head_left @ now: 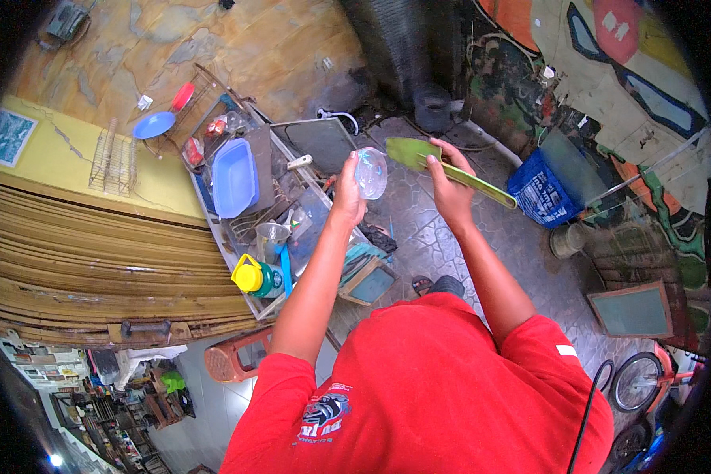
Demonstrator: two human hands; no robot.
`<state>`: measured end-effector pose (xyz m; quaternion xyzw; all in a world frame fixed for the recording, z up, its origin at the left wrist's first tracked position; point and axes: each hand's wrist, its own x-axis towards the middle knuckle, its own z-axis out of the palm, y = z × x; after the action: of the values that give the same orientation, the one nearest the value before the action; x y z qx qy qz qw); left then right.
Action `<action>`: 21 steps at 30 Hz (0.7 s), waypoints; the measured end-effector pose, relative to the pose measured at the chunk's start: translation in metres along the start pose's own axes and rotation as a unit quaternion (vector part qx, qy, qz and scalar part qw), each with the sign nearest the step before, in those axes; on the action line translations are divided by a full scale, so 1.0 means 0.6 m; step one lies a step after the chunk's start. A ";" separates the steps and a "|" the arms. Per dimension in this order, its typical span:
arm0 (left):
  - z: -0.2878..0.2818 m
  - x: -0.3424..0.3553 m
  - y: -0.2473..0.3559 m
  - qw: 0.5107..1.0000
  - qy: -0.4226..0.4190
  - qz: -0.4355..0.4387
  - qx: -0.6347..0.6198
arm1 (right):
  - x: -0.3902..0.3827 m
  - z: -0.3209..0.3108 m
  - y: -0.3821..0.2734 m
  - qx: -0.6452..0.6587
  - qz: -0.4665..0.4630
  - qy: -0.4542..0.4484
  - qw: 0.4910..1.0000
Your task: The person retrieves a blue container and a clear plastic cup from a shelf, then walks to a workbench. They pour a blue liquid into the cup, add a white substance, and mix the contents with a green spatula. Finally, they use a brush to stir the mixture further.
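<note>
My left hand (348,191) is closed around the near side of a clear plastic cup (374,175) with small coloured marks on it. Across from it, my right hand (452,188) grips a green spatula-like tool (408,152) around its middle. The tool's wide flat end points left toward the cup, and its long handle runs to the lower right. A gap separates the tool from the cup. Both are held in the air above the tiled floor. What the cup contains, if anything, I cannot make out.
On my left, a cluttered table carries a blue plastic basin (235,180), a green bottle with a yellow lid (259,276) and a clear beaker-like cup (272,239). A red stool (233,357) stands nearby. Rightward are a blue printed sack (541,189), a framed screen (630,310) and a bicycle wheel (637,381).
</note>
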<state>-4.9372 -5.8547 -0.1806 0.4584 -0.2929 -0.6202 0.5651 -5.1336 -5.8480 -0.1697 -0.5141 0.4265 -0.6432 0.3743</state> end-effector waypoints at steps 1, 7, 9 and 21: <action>-0.002 -0.001 0.002 1.000 0.001 -0.004 -0.007 | -0.002 0.001 -0.006 0.005 0.001 -0.001 1.000; 0.009 -0.009 0.021 0.993 -0.025 -0.084 -0.073 | -0.012 0.003 -0.033 0.064 0.001 -0.076 0.995; 0.009 -0.014 0.026 0.988 -0.041 -0.129 -0.077 | -0.008 0.008 -0.029 0.047 -0.025 -0.116 0.992; -0.077 -0.098 -0.001 0.956 -0.038 -0.178 -0.231 | -0.010 0.042 0.032 -0.112 -0.123 -0.056 0.984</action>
<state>-4.8994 -5.7901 -0.1858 0.3361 -0.0759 -0.7785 0.5245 -5.1072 -5.8533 -0.1871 -0.6367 0.4077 -0.6025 0.2558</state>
